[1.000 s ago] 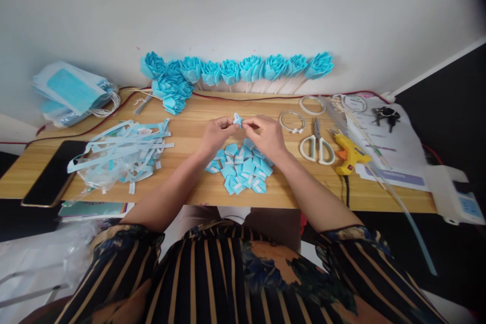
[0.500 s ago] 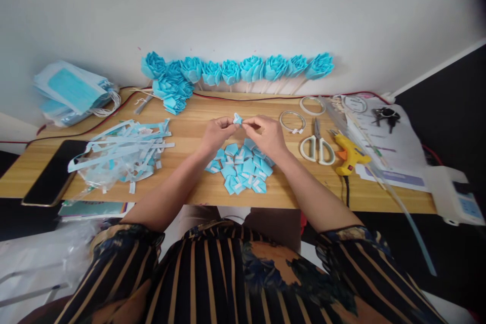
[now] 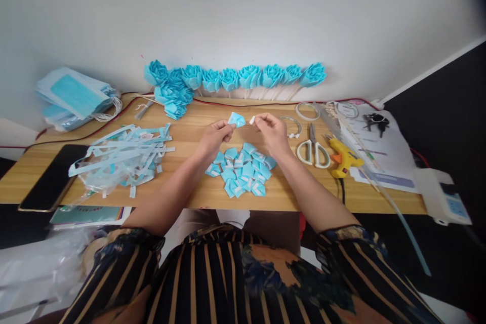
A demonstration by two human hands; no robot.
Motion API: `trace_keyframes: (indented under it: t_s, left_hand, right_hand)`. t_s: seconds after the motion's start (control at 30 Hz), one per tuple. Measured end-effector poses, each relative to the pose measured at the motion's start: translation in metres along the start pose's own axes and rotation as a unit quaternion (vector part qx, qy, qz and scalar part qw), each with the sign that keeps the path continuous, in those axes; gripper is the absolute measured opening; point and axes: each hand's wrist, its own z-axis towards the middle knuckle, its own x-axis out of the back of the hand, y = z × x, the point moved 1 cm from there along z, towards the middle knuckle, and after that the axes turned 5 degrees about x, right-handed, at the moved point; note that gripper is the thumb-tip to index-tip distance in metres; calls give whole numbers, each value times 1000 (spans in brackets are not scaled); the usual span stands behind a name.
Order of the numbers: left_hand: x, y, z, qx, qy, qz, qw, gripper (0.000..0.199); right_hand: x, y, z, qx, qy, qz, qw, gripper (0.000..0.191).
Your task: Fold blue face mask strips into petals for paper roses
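Left hand (image 3: 219,134): thumb and fingertips pinched together on the near left edge of a folded blue piece (image 3: 237,120), held up over the bare middle of the wooden table (image 3: 186,134). The piece projected to the right and slightly far from those fingers; its longer axis appeared to run left to right, though folds made this hard to fix.

Right hand (image 3: 272,131): thumb and forefinger closed on a small white strip (image 3: 252,120), which stuck out to the left of the fingertips, tilted.

Governing relation: piece and strip faced each other across a narrow gap, apart, the strip just right of the piece's right end. The left hand was the nearer to the piece, being in contact with it; the right fingertips lay to its right, beyond the strip, not touching it.

Near side, below and between the hands: one pile of folded blue pieces (image 3: 248,168), several bearing white strips.

Far side, along the wall: a row of blue flowers (image 3: 249,77).

Left side: a tangle of pale strips (image 3: 125,154); a black phone (image 3: 53,177); a stack of face masks (image 3: 76,92).

Right side: white-handled scissors (image 3: 312,143); a yellow glue gun (image 3: 345,158); keys (image 3: 377,119) on papers (image 3: 393,149).
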Motion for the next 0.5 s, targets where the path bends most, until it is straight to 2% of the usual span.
trace_keyframes:
  t_s: [0.07, 0.13, 0.23, 0.3, 0.37, 0.5]
  left_hand:
    - [2, -2, 1, 7, 8, -30, 999, 29]
    - [2, -5, 2, 9, 21, -46, 999, 29]
    - [2, -10, 5, 4, 40, -64, 997, 28]
    - [2, -12, 8, 8, 46, -84, 995, 25]
    - [2, -13, 12, 23, 64, -112, 991, 27]
    - [5, -13, 17, 62, 101, -188, 975, 24]
  right_hand:
    - [5, -1, 6, -15, 39, 22, 999, 15]
    - [5, -8, 14, -9, 49, 16, 999, 15]
    - [-16, -30, 29, 53, -14, -15, 998, 16]
    - [-45, -47, 40, 112, -84, -50, 989, 16]
    - [-85, -61, 52, 160, -149, -94, 971, 15]
    - [-170, -72, 69, 190, -251, -170, 934, 15]
